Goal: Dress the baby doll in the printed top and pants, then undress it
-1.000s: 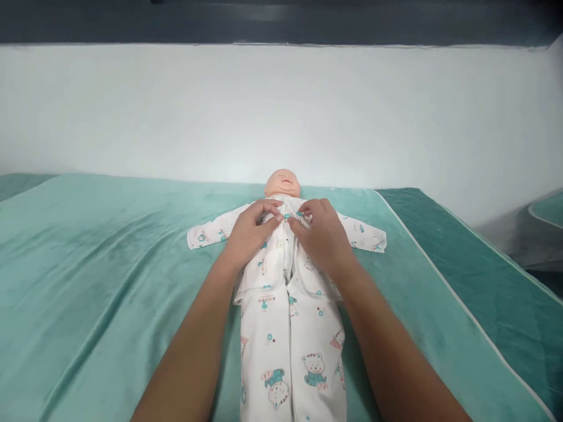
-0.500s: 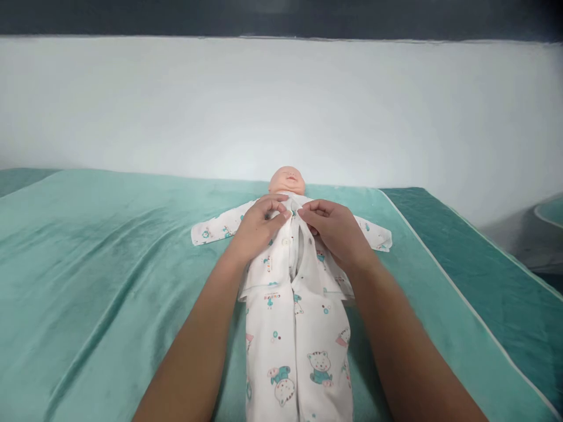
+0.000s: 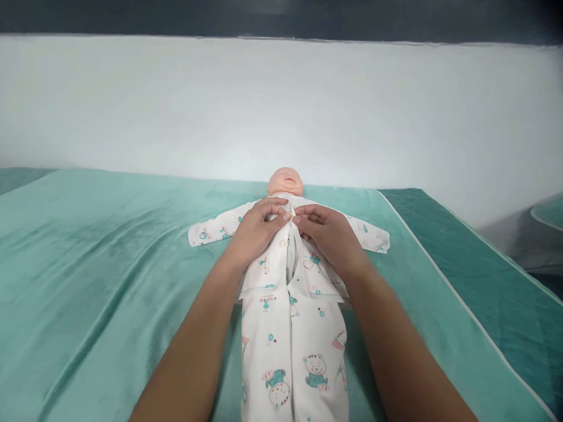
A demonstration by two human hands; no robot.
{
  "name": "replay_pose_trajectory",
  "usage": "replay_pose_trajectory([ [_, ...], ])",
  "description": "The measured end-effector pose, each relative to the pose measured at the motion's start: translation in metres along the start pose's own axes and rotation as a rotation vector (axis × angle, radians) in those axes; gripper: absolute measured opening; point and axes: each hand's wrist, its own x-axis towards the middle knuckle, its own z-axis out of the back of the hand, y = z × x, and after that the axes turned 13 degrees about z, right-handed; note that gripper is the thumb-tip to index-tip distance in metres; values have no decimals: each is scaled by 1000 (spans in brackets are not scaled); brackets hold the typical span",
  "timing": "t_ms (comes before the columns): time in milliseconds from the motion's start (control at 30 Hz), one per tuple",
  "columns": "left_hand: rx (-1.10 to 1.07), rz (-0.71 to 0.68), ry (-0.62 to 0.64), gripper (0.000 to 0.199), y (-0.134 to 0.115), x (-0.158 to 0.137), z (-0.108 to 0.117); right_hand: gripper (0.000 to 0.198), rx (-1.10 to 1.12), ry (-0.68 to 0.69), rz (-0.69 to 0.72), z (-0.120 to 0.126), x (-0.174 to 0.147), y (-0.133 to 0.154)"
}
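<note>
A baby doll (image 3: 285, 180) lies on its back, head away from me, dressed in a white printed jacket (image 3: 268, 275) and matching trousers (image 3: 268, 351). Its sleeves stretch out to both sides. My left hand (image 3: 264, 225) pinches the left front edge of the jacket at the upper chest. Opposite it, my right hand (image 3: 328, 231) pinches the right front edge, and the fingertips of both hands nearly meet there. A pale button (image 3: 284, 243) shows on the left edge, just below my fingers. Lower down, the two front edges gape apart. Whatever lies between my fingertips is mostly hidden.
A light green plush cover (image 3: 109, 293) with some creases lies under the doll. Darker green fabric with a pale border (image 3: 479, 264) runs along the right. Behind stands a white wall (image 3: 281, 105). Another green-topped surface (image 3: 549, 212) is at the far right.
My right hand has moved slightly left, bringing the right jacket edge against the left one. The gap between my fingertips has narrowed. My left hand has barely moved.
</note>
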Motion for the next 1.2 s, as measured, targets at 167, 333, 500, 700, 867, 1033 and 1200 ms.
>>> replay_pose_trajectory([
  [167,-1,-16,18,19,0,1,1,21,-159,7,31,-4,-1,1],
  [333,7,0,49,21,-2,-1,3,14,-357,12,147,-9,-2,-3],
  [500,21,21,69,26,-4,-4,3,19,-533,30,233,-13,-3,-4],
  [700,49,70,27,20,-7,-6,0,30,-662,82,249,-16,-4,-3],
  [867,74,63,0,20,-7,-6,-1,35,-671,94,262,-16,-6,-3],
  [1033,84,52,-12,21,-8,-5,-1,37,-631,104,268,-15,-6,-3],
  [1200,34,62,12,21,-7,-4,0,37,-597,114,261,-14,-7,-3],
])
